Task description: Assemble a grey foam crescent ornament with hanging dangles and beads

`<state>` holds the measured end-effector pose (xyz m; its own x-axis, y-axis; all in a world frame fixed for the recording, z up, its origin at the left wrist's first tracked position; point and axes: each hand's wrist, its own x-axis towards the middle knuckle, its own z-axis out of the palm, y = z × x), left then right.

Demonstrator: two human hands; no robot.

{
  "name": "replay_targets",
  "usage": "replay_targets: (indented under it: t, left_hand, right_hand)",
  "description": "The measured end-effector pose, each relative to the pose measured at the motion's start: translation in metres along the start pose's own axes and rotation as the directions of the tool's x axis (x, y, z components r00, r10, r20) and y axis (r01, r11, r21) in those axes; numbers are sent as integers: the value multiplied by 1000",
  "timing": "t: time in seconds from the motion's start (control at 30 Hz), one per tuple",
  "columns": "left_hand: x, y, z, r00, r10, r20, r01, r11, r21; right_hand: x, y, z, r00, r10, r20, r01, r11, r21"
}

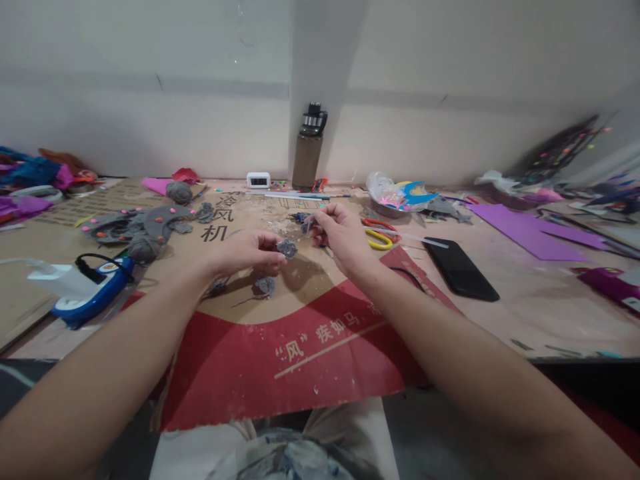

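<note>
My left hand (250, 253) is closed, its thumb and fingertips pinching a small fuzzy grey yarn piece (287, 249). Just to its right, my right hand (340, 233) is also closed in a pinch. Something small and greyish shows at its fingertips, too blurred to name. Under the hands, a second grey yarn piece (264, 287) with a thin stem lies on the cardboard sheet (300, 340). Scissors with red and yellow handles (380, 239) lie beyond my right wrist. A pale translucent strip (420, 237) runs out from behind that wrist toward the phone.
Left stand a blue power strip (95, 293) with a white plug and a grey piece with pink dots (135, 227). A bottle (307, 150) and small clock (259, 180) are at the wall. Right are a bowl (393, 207), black phone (460, 270) and purple paper (530, 230).
</note>
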<state>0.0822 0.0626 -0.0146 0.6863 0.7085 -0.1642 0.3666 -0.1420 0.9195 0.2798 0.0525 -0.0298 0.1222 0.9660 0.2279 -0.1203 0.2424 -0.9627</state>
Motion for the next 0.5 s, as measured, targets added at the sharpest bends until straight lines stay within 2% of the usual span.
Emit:
replay_targets:
  t: [0.13,0.37,0.5]
  left_hand:
    - [0,1,0,999,-9,-38,9,1000,5]
    - [4,-9,-3,997,-71,-6,71,997,-13]
    - [4,-9,-4,998,-55,-21,58,977,206]
  right_hand:
    - [1,-1,0,1000,24,-5,-23,997,73]
    - [0,-7,0,998,49,-42,-44,993,111]
    - [1,-7,-1,999,31,-33,-28,997,75]
